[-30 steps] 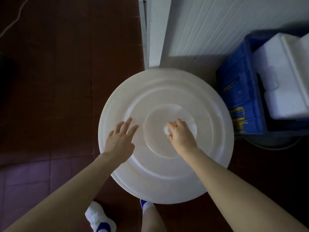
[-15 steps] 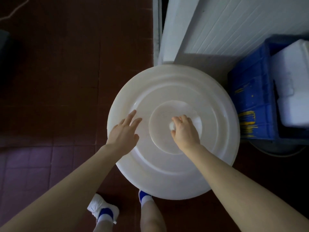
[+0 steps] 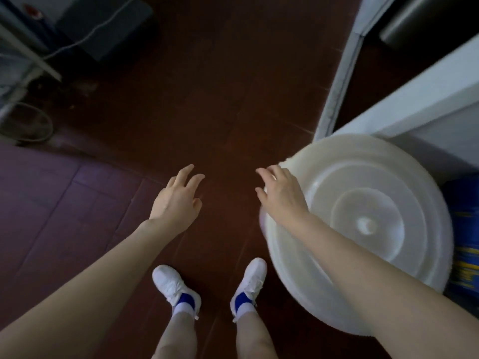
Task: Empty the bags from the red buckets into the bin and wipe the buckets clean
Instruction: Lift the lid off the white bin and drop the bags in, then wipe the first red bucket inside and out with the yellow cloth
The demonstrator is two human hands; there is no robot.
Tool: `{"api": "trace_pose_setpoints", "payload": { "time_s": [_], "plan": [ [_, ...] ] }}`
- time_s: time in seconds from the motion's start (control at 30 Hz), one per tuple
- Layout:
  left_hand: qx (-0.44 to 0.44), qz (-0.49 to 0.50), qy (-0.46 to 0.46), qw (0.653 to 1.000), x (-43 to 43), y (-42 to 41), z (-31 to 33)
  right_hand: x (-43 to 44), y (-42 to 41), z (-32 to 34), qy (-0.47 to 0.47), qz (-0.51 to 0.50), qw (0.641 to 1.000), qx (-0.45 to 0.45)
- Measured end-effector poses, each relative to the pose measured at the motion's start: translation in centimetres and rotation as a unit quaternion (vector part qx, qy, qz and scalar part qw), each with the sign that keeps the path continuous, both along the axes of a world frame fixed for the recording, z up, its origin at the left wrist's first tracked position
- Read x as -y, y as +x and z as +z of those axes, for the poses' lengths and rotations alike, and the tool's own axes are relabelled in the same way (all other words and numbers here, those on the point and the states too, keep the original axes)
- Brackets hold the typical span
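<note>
Entry: white bin lid [image 3: 363,226], 3 o'clock, seated shut, probably containing waste. My right hand [image 3: 283,196] over its 9 o'clock rim, fingers [image 3: 262,174] loose, empty; left hand [image 3: 176,200] spread, empty.

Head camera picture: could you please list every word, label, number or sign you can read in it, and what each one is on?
Nothing can be read with certainty.
Blue crate: yellow printing, too blurred to read.
Red mark on the pale unit at top left: too small and blurred to read.
White lid: no text visible.
</note>
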State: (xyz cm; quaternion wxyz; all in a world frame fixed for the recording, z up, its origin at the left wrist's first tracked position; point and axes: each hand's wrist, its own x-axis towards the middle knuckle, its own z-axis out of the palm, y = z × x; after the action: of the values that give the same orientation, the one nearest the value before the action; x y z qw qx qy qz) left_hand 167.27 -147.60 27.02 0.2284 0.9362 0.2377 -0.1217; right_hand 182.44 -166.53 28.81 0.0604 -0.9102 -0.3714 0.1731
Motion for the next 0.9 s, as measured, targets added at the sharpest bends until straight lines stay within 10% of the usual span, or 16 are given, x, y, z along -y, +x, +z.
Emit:
{"api": "trace_pose_setpoints", "payload": {
  "time_s": [0.47, 0.9],
  "plan": [
    [-0.031, 0.293, 0.065, 0.953, -29.0, -29.9, 13.0, -37.9, -21.0, 11.5, 0.048, 0.266, 0.963, 0.008],
    [-0.053, 0.539, 0.134, 0.83, -45.0, -52.3, 21.5, -68.9, -41.9, 19.5, 0.062, 0.558, 0.828, -0.014]
  ]
}}
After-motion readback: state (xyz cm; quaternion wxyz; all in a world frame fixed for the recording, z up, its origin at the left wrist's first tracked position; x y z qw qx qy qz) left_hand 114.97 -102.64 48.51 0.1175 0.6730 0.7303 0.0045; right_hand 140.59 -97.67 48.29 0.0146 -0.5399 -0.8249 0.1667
